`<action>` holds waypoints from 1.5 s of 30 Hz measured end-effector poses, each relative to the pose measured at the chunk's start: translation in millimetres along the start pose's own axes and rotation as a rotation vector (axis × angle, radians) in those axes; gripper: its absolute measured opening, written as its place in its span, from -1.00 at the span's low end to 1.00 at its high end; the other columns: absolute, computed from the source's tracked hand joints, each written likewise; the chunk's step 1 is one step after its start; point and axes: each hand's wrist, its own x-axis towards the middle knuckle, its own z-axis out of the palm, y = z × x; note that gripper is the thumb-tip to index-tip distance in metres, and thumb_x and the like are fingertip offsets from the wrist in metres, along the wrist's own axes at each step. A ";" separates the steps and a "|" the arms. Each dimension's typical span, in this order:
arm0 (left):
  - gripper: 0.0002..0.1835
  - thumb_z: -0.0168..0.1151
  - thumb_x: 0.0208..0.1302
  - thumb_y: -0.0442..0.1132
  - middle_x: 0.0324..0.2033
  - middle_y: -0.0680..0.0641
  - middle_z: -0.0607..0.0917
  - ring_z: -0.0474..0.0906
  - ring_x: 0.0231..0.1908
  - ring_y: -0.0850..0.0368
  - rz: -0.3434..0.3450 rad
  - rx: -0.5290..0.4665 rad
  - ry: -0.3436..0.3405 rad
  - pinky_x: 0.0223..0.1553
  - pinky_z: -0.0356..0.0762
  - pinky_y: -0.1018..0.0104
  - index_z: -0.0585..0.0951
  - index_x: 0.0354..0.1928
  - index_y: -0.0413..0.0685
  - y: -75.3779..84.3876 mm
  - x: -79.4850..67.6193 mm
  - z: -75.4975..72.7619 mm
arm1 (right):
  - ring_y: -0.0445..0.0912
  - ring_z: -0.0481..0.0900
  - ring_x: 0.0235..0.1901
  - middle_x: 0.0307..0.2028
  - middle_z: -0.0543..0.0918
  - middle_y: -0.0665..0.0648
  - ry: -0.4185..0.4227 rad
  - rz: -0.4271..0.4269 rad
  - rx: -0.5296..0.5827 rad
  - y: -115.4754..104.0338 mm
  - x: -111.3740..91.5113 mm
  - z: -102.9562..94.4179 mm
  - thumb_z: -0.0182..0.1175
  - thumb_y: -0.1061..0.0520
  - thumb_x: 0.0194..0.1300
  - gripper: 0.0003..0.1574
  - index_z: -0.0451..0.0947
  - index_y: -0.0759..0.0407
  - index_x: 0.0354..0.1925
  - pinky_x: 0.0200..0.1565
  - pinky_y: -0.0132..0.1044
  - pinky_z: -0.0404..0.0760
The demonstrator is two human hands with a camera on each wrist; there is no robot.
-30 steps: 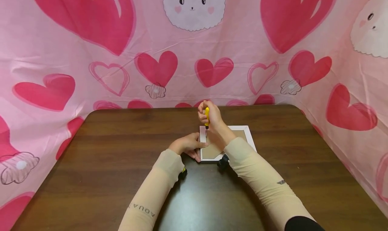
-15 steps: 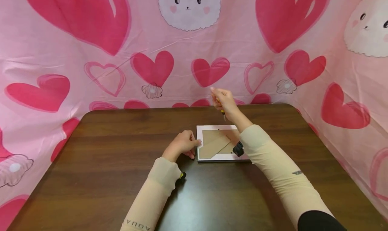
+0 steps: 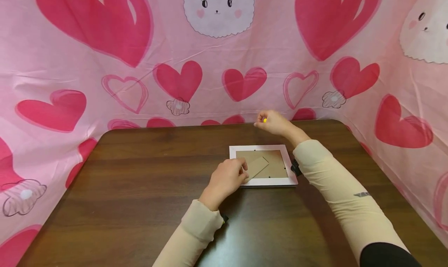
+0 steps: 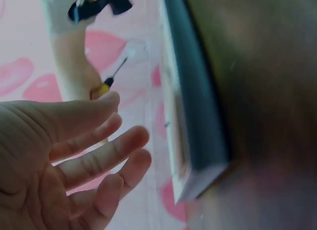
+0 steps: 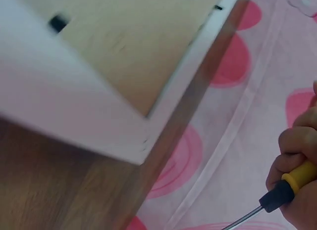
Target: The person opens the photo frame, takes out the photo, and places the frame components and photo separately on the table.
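A white picture frame (image 3: 291, 162) lies back side up on the table, its brown backing board (image 3: 276, 169) showing, with small dark tabs at the board's edges. A stand flap (image 3: 257, 167) slants across the board. My left hand (image 3: 229, 175) hovers at the front left corner, fingers loosely bent; in the left wrist view nothing is between them, and the frame's dark side (image 4: 198, 86) is beside the fingertips. Beyond the frame's back edge, my right hand (image 3: 274, 123) grips a screwdriver (image 5: 290, 185) by its yellow and black handle. Its thin metal shaft points away from the frame.
The dark wooden table (image 3: 140, 181) reaches back to a pink cloth (image 3: 210, 45) printed with hearts, which also hangs at both sides. A small black camera (image 3: 296, 167) is strapped at the right wrist, close over the frame's right side.
My right hand has lifted the screwdriver from the frame's left side and carried it right, beyond the back edge. The left hand has let go of the left edge and shifted over the corner.
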 end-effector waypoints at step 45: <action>-0.91 0.45 0.10 -0.20 -0.35 0.07 0.62 0.54 -0.25 0.04 0.239 0.410 0.085 -0.51 0.54 0.25 0.68 -0.43 0.12 5.5 0.7 31.2 | -0.17 0.36 -0.49 -0.56 0.49 -0.02 -0.441 0.041 -0.186 15.0 -12.2 26.8 0.41 0.00 0.22 -0.70 0.54 0.12 -0.45 -0.40 -0.34 0.36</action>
